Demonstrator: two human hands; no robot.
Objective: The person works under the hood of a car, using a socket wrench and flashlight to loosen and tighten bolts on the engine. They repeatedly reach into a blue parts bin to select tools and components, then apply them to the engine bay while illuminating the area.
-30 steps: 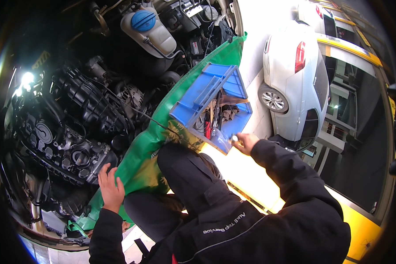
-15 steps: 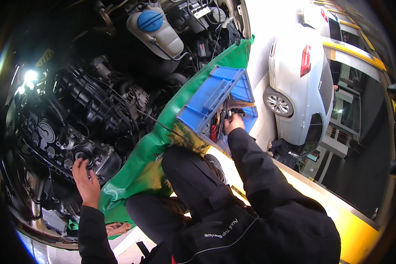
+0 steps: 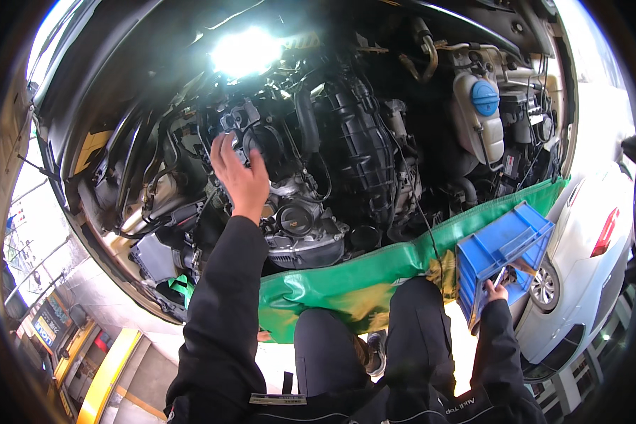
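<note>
My left hand (image 3: 240, 173) is stretched out over the engine (image 3: 311, 244), fingers apart and nothing in them. Its fingertips are at dark parts beyond the black oil filler cap (image 3: 295, 219); whether they touch is unclear. At the right, my right hand (image 3: 497, 290) is at the blue plastic bin (image 3: 505, 237), fingers closed. A slim light-coloured piece shows by those fingers, too small to name. The bin sits tilted on the green fender cover (image 3: 318, 286), which is draped along the car's front edge.
A bright work light (image 3: 246, 53) shines at the back of the engine bay. A white reservoir with a blue cap (image 3: 485, 97) stands at the right. A silver car (image 3: 593, 247) is parked beyond the bin. A yellow-edged step (image 3: 109, 374) lies at lower left.
My view has swung left. My left hand has moved from beside the oil filler cap to farther into the engine bay. My right hand is still at the blue bin.
</note>
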